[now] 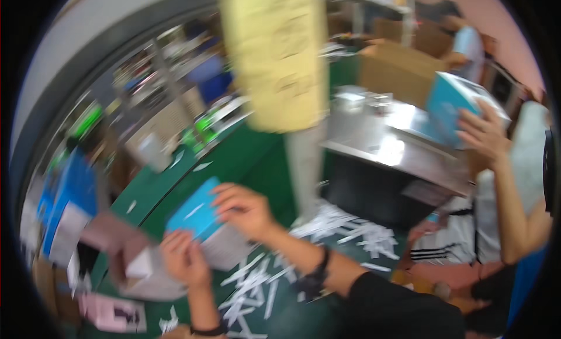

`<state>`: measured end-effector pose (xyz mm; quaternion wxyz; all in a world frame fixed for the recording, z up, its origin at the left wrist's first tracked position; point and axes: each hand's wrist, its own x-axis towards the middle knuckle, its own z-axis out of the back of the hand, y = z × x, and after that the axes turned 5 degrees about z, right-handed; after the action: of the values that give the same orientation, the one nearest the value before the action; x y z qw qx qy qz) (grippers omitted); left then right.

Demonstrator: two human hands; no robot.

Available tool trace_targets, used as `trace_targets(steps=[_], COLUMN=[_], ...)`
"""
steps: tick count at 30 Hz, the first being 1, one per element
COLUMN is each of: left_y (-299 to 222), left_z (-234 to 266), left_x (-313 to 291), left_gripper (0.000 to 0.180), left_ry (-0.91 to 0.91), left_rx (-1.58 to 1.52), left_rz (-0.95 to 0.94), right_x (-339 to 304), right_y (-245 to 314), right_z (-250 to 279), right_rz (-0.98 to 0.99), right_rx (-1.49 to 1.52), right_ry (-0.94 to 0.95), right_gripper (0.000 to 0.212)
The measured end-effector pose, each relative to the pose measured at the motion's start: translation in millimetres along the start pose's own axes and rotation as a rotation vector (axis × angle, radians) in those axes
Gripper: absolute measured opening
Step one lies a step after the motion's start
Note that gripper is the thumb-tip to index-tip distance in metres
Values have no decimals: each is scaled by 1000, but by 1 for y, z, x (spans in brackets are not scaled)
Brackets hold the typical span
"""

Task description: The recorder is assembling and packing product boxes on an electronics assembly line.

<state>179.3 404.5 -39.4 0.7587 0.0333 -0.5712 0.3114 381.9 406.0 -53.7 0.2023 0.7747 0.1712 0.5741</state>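
Observation:
A blue and white carton [196,210] stands in front of me on the green table, its blue top facing up and a pale side toward me. My right hand [242,209] is closed over the carton's right end, fingers curled at the top edge. At its near left corner, my left hand [186,258] grips the carton with bent fingers. Motion blur hides the exact finger contact. Left of my left hand is an open pinkish-white box [149,274] with its flaps up.
White paper strips [254,298] litter the green table [248,158]. A post with a yellow sheet [274,58] rises ahead. At right, a co-worker's hand [485,131] holds another blue and white box [447,114] by a metal table [374,131]. Blue boxes [70,193] stand left.

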Motion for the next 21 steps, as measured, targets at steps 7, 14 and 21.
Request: trace_targets(steps=[7,14,21], left_y=[-6,-13,-7], left_z=[-20,-38,-56], left_x=[-17,-36,-24], left_gripper=[27,33,20], left_ry=[36,-32,-86], left_rx=[25,27,-27], left_rz=[-49,-39,-35], right_x=[-7,-19,-7], right_y=[3,-5,-18], right_z=[15,32,39], right_rz=[12,73,131], right_rx=[-15,0,63], right_ry=[38,96,111], right_gripper=[43,68,36])
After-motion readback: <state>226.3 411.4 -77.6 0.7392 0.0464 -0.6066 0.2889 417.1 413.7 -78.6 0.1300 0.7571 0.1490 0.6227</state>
